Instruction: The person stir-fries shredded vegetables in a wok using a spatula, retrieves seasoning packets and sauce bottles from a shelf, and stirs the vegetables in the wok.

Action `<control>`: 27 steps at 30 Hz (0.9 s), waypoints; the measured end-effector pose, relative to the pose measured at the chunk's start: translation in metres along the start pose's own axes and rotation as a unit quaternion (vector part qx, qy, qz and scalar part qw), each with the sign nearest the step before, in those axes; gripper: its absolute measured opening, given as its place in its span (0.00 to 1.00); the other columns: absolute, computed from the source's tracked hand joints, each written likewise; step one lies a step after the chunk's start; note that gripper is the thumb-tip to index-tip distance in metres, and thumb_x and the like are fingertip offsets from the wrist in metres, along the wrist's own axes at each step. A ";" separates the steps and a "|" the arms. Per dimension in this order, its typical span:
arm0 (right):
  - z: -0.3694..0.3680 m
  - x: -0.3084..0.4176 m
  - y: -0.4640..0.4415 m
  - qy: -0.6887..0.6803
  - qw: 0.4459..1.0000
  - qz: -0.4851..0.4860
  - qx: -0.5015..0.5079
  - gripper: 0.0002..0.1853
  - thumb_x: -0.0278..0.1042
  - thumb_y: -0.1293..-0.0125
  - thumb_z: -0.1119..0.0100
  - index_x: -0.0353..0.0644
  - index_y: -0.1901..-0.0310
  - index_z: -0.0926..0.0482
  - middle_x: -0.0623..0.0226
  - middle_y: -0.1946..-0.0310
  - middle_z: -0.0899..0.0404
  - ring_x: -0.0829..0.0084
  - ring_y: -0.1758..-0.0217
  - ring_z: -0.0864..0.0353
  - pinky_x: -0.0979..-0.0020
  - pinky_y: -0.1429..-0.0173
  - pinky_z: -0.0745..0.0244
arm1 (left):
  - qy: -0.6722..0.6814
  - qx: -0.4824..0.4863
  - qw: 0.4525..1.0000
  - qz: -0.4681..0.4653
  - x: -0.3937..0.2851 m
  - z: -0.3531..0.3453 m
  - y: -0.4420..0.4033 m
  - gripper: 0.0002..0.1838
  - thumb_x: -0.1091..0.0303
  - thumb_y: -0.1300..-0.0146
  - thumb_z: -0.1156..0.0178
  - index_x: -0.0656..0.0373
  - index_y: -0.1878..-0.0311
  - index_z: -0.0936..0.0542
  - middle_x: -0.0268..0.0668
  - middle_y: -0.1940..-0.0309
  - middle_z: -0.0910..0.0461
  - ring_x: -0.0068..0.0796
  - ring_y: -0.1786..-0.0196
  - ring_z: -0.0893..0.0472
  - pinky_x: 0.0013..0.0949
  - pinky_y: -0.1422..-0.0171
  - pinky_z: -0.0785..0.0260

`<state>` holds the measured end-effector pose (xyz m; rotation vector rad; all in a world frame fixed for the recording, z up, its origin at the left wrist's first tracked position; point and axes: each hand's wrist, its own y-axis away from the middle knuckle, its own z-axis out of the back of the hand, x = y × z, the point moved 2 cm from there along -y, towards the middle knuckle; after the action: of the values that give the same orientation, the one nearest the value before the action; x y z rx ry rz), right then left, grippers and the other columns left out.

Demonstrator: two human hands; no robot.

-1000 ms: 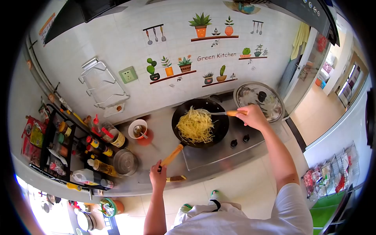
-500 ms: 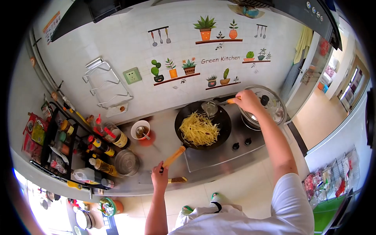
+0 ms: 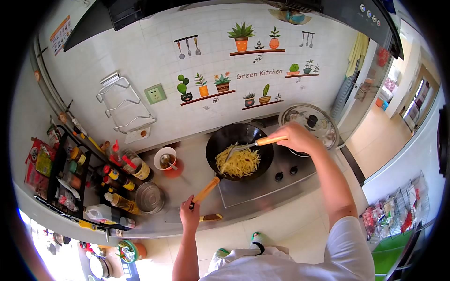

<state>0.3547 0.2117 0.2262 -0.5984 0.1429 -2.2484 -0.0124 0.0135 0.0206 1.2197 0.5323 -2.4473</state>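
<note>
A black wok [image 3: 263, 157] on the stove holds a pile of pale yellow shredded strips [image 3: 240, 163]. My left hand [image 3: 189, 214] is closed around the end of the wok's wooden handle [image 3: 206, 189]. From the right, my right hand [image 3: 298, 139] grips the wooden handle of a metal spatula [image 3: 272, 140], whose blade end reaches into the strips at their upper left. Part of the blade is hidden by the strips.
A glass lid [image 3: 328, 129] rests on a pot right of the wok. Left of the wok are a white bowl with a spoon [image 3: 165, 158], a metal bowl [image 3: 150, 197], bottles [image 3: 123, 202] and a black rack. A brown-and-yellow object [image 3: 210, 218] lies near the counter's front edge.
The spatula has come down from the wok's upper right rim into the strips, farther left. My right hand moved down with it. The strips look shifted and more gathered. My left hand keeps its hold.
</note>
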 end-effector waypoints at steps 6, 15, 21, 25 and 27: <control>0.021 0.039 0.043 0.073 0.997 0.006 -0.019 0.15 0.27 0.44 0.33 0.46 0.53 0.15 0.60 0.63 0.16 0.58 0.63 0.18 0.61 0.58 0.25 | -0.011 0.009 1.000 -0.022 0.010 0.001 -0.004 0.19 0.65 0.40 0.33 0.59 0.46 0.18 0.44 0.64 0.21 0.37 0.64 0.20 0.37 0.56 0.26; -0.036 0.110 0.088 0.121 0.981 -0.127 -0.087 0.10 0.32 0.44 0.35 0.49 0.58 0.15 0.61 0.75 0.20 0.57 0.70 0.19 0.57 0.64 0.25 | -0.011 0.049 0.998 -0.045 0.023 0.002 -0.011 0.21 0.65 0.41 0.34 0.58 0.44 0.19 0.41 0.64 0.20 0.33 0.65 0.20 0.33 0.56 0.26; -0.106 0.117 0.082 0.189 0.931 -0.307 0.047 0.23 0.28 0.42 0.42 0.55 0.43 0.23 0.61 0.72 0.18 0.58 0.68 0.17 0.56 0.65 0.24 | -0.003 0.069 0.994 -0.080 0.027 0.003 -0.015 0.20 0.63 0.39 0.34 0.59 0.44 0.19 0.41 0.65 0.21 0.31 0.66 0.21 0.32 0.57 0.27; -0.146 0.104 0.090 0.146 0.902 -0.394 0.104 0.32 0.28 0.39 0.46 0.59 0.32 0.36 0.60 0.66 0.16 0.56 0.65 0.16 0.56 0.62 0.23 | 0.007 0.084 0.995 -0.056 0.016 0.007 -0.016 0.21 0.63 0.39 0.33 0.59 0.44 0.19 0.41 0.65 0.21 0.30 0.66 0.21 0.32 0.58 0.28; -0.146 0.109 0.103 0.112 0.934 -0.334 -0.053 0.28 0.30 0.37 0.46 0.57 0.34 0.32 0.60 0.67 0.16 0.55 0.65 0.17 0.55 0.61 0.23 | 0.011 0.084 0.995 -0.053 0.018 0.006 -0.015 0.21 0.63 0.39 0.33 0.59 0.44 0.19 0.41 0.65 0.21 0.30 0.66 0.21 0.32 0.58 0.28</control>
<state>0.2938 0.0497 0.1090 -0.4898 0.1983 -2.9892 -0.0340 0.0207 0.0119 1.3173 0.4146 -2.6162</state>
